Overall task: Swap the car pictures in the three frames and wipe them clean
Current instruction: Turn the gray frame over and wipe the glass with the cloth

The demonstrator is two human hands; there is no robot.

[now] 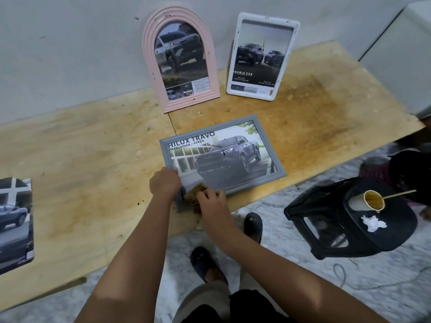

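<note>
Centrally, the grey frame [268, 145] lies flat at the near edge of the bench [93, 159]; the left hand [165, 183] grips its near-left corner, and the right hand [211, 201] pinches a brown cloth [194, 191] on its near rail.

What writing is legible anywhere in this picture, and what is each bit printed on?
"HILUX TRAVO": picture in the grey frame.
"PRERUNNER / 4TREX": same picture, just beneath.
"OUBLE CAB": picture in the white frame, first letter cut off.
Small print in the white frame, the pink frame and the loose print: too blurred to read.
</note>
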